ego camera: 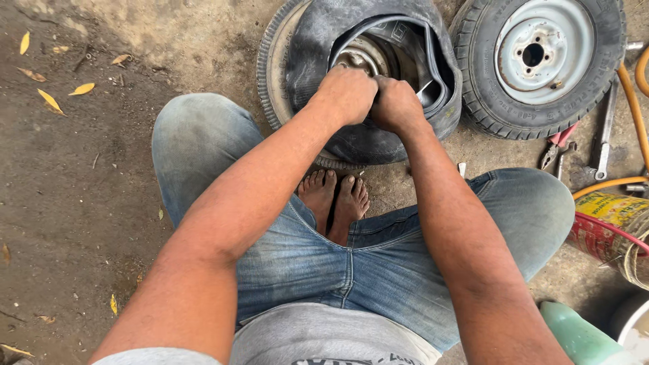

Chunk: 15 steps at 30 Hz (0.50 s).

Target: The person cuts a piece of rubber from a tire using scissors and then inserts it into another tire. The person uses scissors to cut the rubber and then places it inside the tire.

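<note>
A worn tyre [277, 74] lies on the dirt in front of my bare feet [334, 203], with a black inner tube [324, 30] bulging out of it over the metal rim [362, 57]. My left hand [348, 91] and my right hand [395, 105] sit side by side at the tube's near edge, both with fingers curled tight on the black rubber. I squat over it in blue jeans, knees spread either side.
A second tyre on a pale blue-grey rim [541, 51] lies at the upper right. Beside it are red-handled pliers [558, 145], a long metal spanner [604, 132], an orange hose [635, 101], a red and yellow can [612, 230] and a green bottle [574, 334]. Dry leaves [51, 101] dot the dirt at left.
</note>
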Each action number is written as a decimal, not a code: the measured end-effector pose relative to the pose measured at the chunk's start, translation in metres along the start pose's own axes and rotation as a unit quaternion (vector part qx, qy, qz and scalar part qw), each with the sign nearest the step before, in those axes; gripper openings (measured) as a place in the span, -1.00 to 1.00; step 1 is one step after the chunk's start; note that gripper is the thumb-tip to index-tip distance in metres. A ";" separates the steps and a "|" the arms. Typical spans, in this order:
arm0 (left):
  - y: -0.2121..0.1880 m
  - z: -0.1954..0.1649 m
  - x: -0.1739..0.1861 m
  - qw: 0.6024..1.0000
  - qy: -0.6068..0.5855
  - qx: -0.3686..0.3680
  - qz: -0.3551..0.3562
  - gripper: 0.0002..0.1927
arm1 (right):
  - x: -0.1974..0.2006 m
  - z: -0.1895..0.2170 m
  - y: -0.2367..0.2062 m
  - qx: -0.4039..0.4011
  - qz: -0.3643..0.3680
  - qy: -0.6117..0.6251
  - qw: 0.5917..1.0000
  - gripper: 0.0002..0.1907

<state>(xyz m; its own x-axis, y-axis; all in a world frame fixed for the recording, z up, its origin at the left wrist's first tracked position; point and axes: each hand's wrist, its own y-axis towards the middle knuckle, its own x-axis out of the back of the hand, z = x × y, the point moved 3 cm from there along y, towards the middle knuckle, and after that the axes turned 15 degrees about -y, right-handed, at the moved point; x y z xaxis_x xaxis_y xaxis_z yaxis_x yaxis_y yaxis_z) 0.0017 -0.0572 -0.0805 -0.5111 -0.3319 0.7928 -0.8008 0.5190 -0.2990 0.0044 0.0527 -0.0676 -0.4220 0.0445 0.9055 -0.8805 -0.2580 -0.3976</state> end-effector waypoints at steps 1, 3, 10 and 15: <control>-0.006 -0.002 0.003 1.000 0.006 -0.003 0.016 -0.85 | 0.004 0.001 0.001 0.001 0.007 -0.006 1.000 -0.58; -0.017 -0.007 0.010 0.999 0.015 -0.016 0.042 -0.78 | 0.008 0.003 0.002 0.001 0.027 -0.018 0.999 -0.53; -0.023 -0.011 0.006 0.985 0.078 0.022 0.150 -0.77 | 0.008 -0.007 -0.003 -0.016 -0.098 -0.006 0.995 -0.79; -0.009 0.007 0.002 0.981 0.080 0.109 0.140 -0.71 | 0.006 -0.014 -0.009 0.009 -0.126 0.044 0.991 -0.82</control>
<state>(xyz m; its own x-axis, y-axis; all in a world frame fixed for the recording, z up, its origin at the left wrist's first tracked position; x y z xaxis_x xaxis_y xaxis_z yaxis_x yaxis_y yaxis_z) 0.0059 -0.0677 -0.0796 -0.6791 -0.0628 0.7313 -0.6922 0.3863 -0.6096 0.0071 0.0689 -0.0610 -0.2068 0.1927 0.9592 -0.9566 -0.2454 -0.1570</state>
